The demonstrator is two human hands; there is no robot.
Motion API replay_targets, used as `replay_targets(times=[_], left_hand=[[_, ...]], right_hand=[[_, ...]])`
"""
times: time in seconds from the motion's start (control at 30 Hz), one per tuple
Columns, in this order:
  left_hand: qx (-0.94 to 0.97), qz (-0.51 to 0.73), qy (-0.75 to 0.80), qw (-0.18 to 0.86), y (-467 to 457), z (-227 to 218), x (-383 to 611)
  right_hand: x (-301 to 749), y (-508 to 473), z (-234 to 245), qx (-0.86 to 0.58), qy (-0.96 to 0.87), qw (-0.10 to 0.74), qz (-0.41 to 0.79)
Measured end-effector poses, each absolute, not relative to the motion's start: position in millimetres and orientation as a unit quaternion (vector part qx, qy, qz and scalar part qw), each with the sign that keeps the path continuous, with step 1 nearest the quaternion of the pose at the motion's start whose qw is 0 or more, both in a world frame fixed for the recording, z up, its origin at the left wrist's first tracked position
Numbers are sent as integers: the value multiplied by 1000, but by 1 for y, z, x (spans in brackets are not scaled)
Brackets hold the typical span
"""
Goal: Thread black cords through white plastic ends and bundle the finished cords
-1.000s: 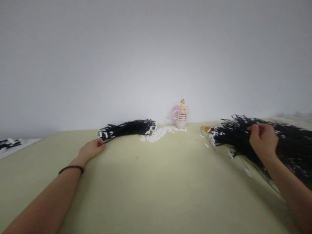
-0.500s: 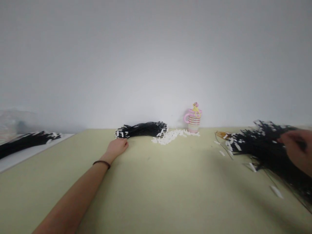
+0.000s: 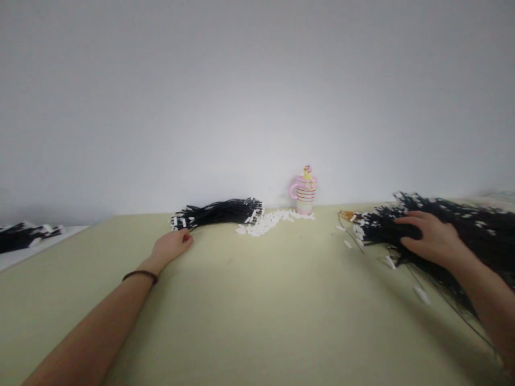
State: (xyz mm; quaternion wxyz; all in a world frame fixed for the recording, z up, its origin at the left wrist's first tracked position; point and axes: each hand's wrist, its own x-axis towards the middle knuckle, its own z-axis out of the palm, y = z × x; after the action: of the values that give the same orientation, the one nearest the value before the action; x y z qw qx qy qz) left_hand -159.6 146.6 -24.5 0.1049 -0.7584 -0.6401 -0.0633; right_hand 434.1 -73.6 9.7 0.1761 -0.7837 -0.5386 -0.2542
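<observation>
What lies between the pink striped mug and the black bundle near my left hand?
A scatter of small white pieces lies between the black bundle and the mug, as the head view shows.

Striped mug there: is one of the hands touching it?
No, the striped mug stands between the left hand and right hand, touching neither.

No readable words, numbers or signs are showing on anything.

The pink-handled cream ceramic-looking mug with thin coloured stripes (image 3: 304, 201) is carrying bands of colour but no legible lettering; the small white oblong pieces (image 3: 261, 224) beside it are looking too tiny for any print to be made out, as are the white tips on the long bundle of thin black cords (image 3: 225, 211).
</observation>
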Motion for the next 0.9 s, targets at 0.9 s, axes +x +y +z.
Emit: replay_targets(times=[0.9], left_hand=[[-761, -71, -638, 92, 150, -27, -161]], right_hand=[[434, -43, -45, -743, -494, 309, -329]])
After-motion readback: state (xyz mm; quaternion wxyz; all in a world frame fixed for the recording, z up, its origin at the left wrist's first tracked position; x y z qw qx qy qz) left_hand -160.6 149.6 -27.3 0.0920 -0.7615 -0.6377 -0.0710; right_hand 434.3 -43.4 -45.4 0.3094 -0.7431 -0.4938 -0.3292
